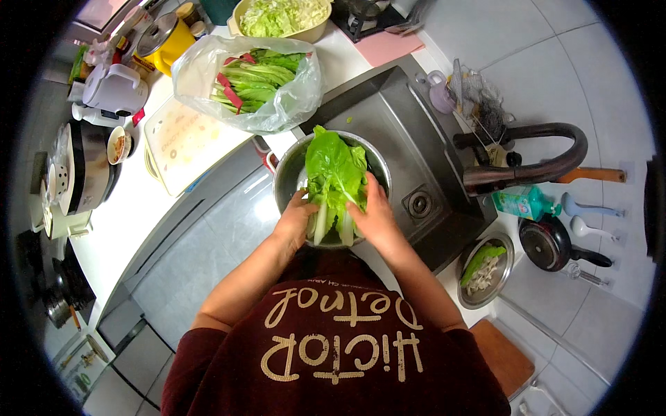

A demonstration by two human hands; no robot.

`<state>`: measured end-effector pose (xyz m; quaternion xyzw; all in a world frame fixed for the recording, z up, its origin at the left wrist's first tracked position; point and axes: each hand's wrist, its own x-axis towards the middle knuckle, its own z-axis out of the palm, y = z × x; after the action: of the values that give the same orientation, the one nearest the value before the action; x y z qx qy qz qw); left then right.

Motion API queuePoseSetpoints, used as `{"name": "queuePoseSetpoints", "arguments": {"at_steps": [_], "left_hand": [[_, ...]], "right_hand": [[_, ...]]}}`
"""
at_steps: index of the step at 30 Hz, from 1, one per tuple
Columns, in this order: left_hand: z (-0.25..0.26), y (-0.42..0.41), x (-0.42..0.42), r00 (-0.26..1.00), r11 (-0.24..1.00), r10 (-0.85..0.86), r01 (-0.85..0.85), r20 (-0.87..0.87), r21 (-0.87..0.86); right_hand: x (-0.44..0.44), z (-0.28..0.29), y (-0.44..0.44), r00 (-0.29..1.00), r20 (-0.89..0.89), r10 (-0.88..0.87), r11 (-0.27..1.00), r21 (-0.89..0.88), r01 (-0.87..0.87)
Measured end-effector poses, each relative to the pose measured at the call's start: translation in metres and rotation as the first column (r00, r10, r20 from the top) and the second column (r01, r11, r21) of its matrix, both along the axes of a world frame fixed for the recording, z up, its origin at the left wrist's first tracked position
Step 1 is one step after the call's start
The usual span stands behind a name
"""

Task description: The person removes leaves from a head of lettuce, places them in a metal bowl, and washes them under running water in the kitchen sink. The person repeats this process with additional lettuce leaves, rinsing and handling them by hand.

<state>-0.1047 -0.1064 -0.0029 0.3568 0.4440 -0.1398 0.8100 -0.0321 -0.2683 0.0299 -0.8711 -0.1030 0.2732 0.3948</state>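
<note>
Leafy greens (pixel 333 166) with pale stems lie over a round metal pot (pixel 383 156), stems toward me. My left hand (pixel 295 216) grips the bunch from the left, by the stems. On the other side my right hand (pixel 373 208) holds it with thumb and fingers around the leaves and stems. The greens cover most of the pot's inside, so its contents are largely hidden. The pot is at the near-left edge of a dark sink (pixel 400 130), with one looped handle showing at its left.
A plastic bag (pixel 291 112) of tied greens and a tub (pixel 312 35) of shredded leaves stand on the counter. Right of the sink are a black faucet (pixel 520 177), a green bottle (pixel 520 203) and a metal bowl (pixel 507 283) with scraps. A cutting board (pixel 182 151) lies left.
</note>
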Motion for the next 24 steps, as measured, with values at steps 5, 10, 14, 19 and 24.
{"name": "queuePoseSetpoints", "arguments": {"at_steps": [5, 10, 14, 19, 24], "left_hand": [[-0.012, -0.006, 0.005, 0.975, 0.902, -0.219, 0.19, 0.03, 0.389], [-0.018, -0.011, 0.014, 0.641, 0.179, -0.718, 0.545, -0.27, 0.819], [-0.038, -0.015, 0.018, 0.542, 0.077, -0.732, 0.667, -0.413, 0.741], [-0.037, -0.013, 0.027, 0.385, -0.013, -0.779, 0.779, -0.495, 0.627], [-0.045, -0.016, 0.027, 0.447, 0.002, -0.758, 0.729, -0.474, 0.684]], "right_hand": [[-0.006, 0.002, 0.01, 0.92, 0.276, 0.278, 0.941, -0.268, -0.205], [-0.003, -0.026, 0.029, 0.94, 0.14, 0.311, 0.889, -0.391, -0.236], [-0.001, -0.042, 0.037, 0.936, -0.019, 0.352, 0.801, -0.511, -0.312], [0.006, -0.045, 0.048, 0.917, -0.122, 0.38, 0.726, -0.575, -0.377], [0.01, -0.056, 0.051, 0.923, -0.104, 0.37, 0.733, -0.578, -0.359]]}}
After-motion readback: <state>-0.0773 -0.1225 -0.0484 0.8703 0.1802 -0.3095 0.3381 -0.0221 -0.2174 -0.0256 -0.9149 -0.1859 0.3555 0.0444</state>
